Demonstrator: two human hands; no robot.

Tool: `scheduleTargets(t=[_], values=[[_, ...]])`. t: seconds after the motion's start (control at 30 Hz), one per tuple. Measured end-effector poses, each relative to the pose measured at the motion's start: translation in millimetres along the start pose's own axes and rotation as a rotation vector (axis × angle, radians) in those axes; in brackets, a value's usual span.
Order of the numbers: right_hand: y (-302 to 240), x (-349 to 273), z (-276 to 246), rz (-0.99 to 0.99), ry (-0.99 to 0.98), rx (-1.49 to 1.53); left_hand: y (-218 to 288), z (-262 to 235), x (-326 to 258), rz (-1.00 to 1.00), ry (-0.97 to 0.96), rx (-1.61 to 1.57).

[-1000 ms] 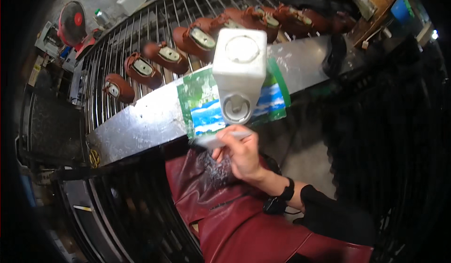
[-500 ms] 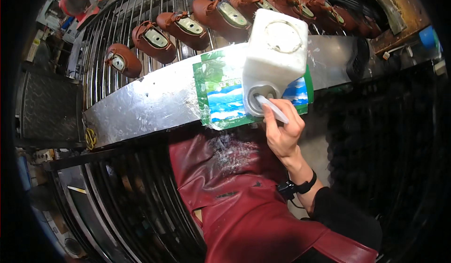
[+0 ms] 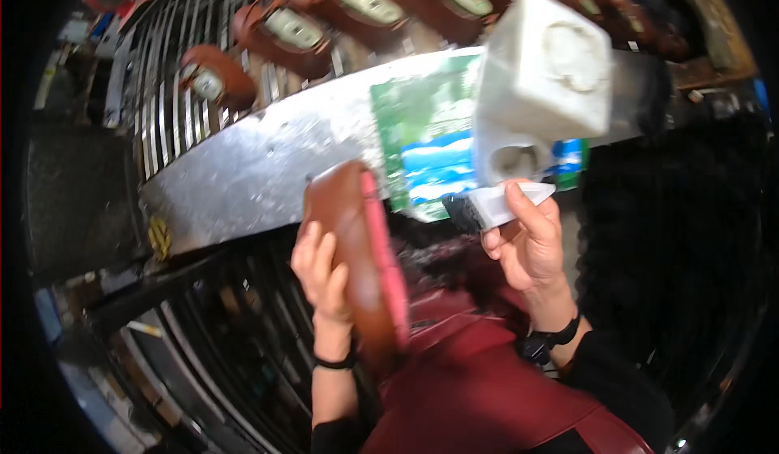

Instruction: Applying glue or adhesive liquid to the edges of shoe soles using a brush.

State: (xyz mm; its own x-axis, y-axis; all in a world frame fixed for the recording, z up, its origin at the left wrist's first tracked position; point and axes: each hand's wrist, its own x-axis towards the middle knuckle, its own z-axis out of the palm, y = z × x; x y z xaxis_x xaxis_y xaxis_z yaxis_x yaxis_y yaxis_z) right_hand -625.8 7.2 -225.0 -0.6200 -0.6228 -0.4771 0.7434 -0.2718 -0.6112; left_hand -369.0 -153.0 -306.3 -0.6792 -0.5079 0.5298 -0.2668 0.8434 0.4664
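My left hand (image 3: pixel 320 271) grips a brown leather shoe (image 3: pixel 350 227), held up on edge, with a pinkish-red band along its sole side. In my right hand (image 3: pixel 531 247) is a brush (image 3: pixel 493 204) with a whitish handle, its black bristles pointing left toward the shoe but apart from it. Just beyond the brush, a white plastic jug (image 3: pixel 560 64) with a round opening on its near side stands on a green and blue printed sheet (image 3: pixel 438 166). The picture is blurred by motion.
A metal bench top (image 3: pixel 268 154) curves across in front of me. Behind it, several brown shoes (image 3: pixel 292 36) on lasts sit along a rack of metal bars (image 3: pixel 166 121). Yellow-handled scissors (image 3: pixel 160 237) hang at the bench's left end. A dark red apron (image 3: pixel 479 373) covers my lap.
My left hand has come into view with the brown shoe. My right hand has drawn the brush out of the jug's opening and turned its bristles left. The view has shifted.
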Motion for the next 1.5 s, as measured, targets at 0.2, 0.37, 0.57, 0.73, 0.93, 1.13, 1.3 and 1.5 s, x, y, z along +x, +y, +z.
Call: scheduleTargets(t=[0.2,0.37,0.57,0.73,0.93,1.13,1.3,1.5], values=[[35,12,24,0.013,-0.282,-0.27,2,7,-3,0.117,0.053,0.181],[49,35,41,-0.121,-0.372,-0.48,3,0,-4,0.12,0.007,0.169],[59,106,67,-0.262,-0.303,-0.576,6,0,-1,0.112,0.039,0.156],[37,50,42,-0.068,-0.364,-0.6,1,6,-1,0.125,0.084,0.136],[20,-36,13,-0.503,-0.884,-0.733,5,6,5,0.13,0.124,0.163],[-1,-85,0,-0.662,-1.144,-0.94,14,11,16,0.139,0.125,0.172],[-13,-62,24,-0.33,-0.577,-0.677,31,4,21,0.086,0.098,0.197],[-18,-58,24,-0.572,-0.825,-0.69,36,4,44,0.035,0.084,0.196]])
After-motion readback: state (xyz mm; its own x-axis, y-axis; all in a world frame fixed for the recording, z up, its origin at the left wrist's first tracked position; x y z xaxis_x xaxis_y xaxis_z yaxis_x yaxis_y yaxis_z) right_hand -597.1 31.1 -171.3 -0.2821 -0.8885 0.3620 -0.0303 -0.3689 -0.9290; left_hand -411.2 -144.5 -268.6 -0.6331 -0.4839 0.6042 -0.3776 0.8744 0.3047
